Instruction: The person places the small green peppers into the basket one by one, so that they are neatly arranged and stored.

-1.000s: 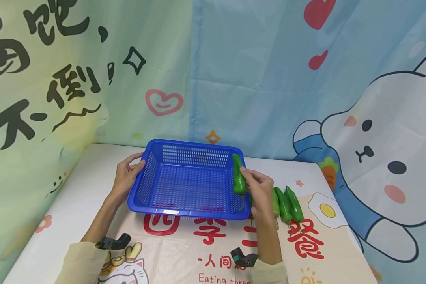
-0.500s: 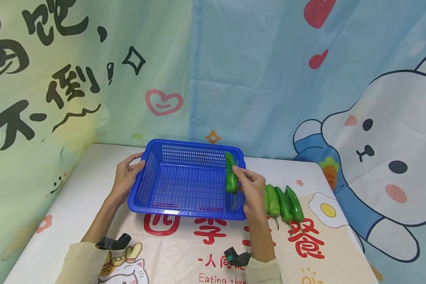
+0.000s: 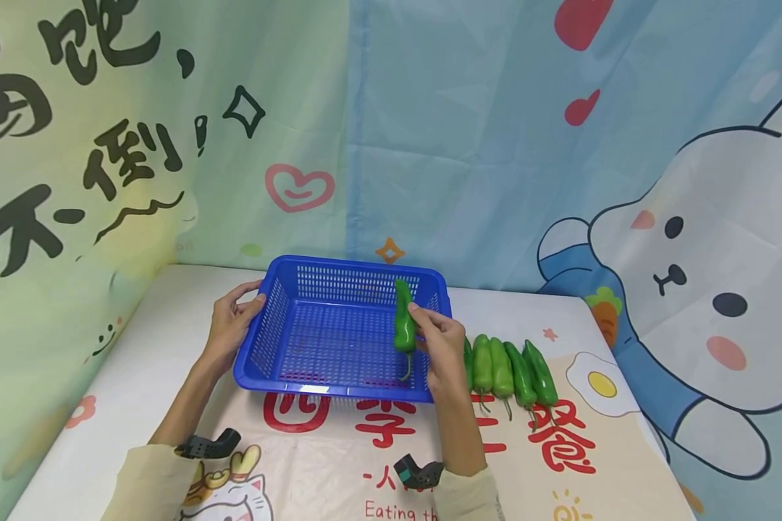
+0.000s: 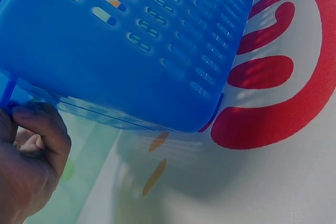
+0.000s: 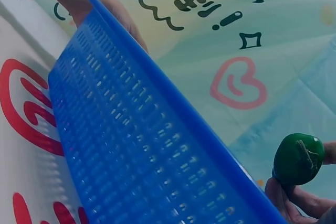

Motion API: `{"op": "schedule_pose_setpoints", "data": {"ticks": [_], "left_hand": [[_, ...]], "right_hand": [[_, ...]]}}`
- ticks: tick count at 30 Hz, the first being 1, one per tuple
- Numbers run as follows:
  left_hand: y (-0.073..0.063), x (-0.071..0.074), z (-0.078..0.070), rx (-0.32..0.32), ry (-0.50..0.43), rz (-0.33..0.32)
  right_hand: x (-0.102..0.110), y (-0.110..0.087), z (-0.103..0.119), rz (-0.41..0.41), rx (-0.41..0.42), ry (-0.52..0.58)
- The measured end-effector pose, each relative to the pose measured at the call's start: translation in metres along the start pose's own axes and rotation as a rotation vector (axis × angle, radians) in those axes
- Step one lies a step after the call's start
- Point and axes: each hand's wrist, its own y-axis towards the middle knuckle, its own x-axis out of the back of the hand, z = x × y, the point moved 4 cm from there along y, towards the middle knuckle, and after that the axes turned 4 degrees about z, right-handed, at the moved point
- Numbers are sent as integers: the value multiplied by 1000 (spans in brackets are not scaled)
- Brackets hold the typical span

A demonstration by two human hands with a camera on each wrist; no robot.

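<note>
My left hand (image 3: 234, 318) grips the left rim of a blue plastic basket (image 3: 358, 269) with slotted walls; its curled fingers (image 4: 44, 127) show at the rim in the left wrist view. In my right hand (image 3: 442, 340) a green pepper (image 3: 404, 318) is pinched between thumb and fingers, over the right half of the basket, stem toward me. The right wrist view shows this pepper (image 5: 299, 158) stem-end on, above the basket rim. Several more green peppers (image 3: 502, 367) lie in a row on the table, right of the basket and partly behind my right wrist.
The table (image 3: 169, 325) bears a printed cloth (image 3: 313, 470) with red characters. Behind it hangs a printed curtain (image 3: 423, 188). A dark camera mount sits on each wrist, the left mount (image 3: 208, 443) and the right mount (image 3: 418, 472).
My right hand has moved left with the pepper, from the basket's right wall inward. More of the row of peppers now shows. My left hand and the basket stay put.
</note>
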Motion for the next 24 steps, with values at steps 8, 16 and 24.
{"op": "schedule_pose_setpoints", "data": {"ticks": [8,16,24], "left_hand": [[-1,1,1,-8,18,4],[-2,1,0,-14,30,13],[0,-1,0,-19,8,9]], "right_hand": [[-9,0,-5,10,1,38],[-16,2,-8,15,18,75],[-24,2,-9,13,19,62]]}}
